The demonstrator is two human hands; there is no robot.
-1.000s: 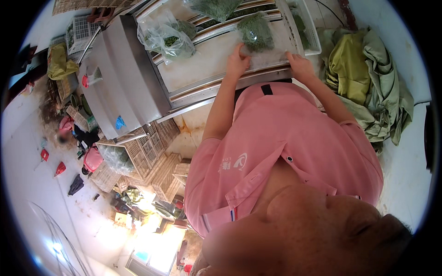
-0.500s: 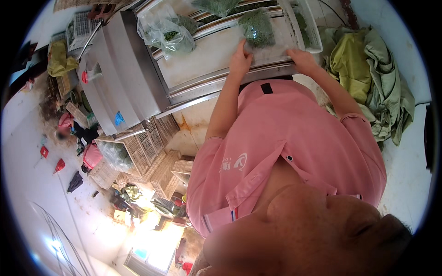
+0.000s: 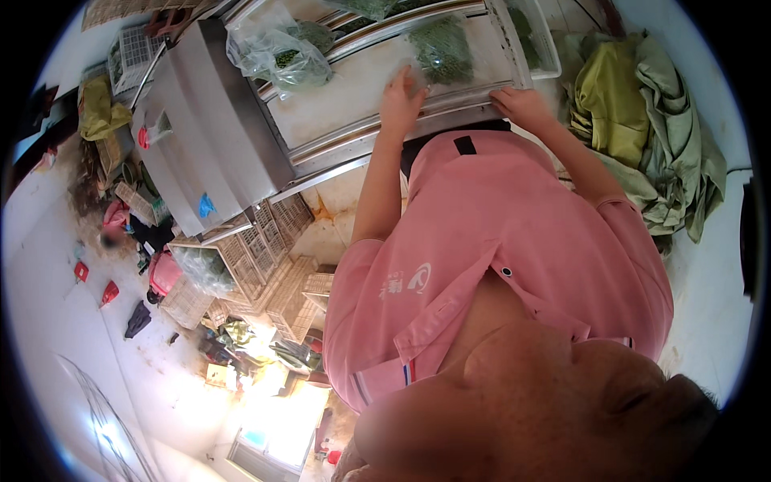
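Note:
A clear plastic bag [image 3: 442, 52] packed with small green produce lies on the pale plate of a steel machine [image 3: 353, 72] in front of me. My left hand [image 3: 404, 100] is beside the bag's near left corner, fingers apart and slightly blurred, and it holds nothing that I can see. At the plate's near right edge, my right hand [image 3: 520, 106] has its fingers bent and drawn together. Whatever lies between those fingertips, perhaps the thin bag mouth, cannot be made out.
A looser clear bag [image 3: 293, 64] of greens lies left on the plate. The machine's steel lid [image 3: 209, 120] rises farther left. A white crate [image 3: 542, 36] stands at the right, near green cloth [image 3: 675, 120]. Stacked baskets [image 3: 241, 265] are behind left, with other people beyond.
My left hand has drawn slightly left, away from the bag's corner, and its fingers have spread. My right hand has shifted a little left along the near edge. The bag stays on the plate.

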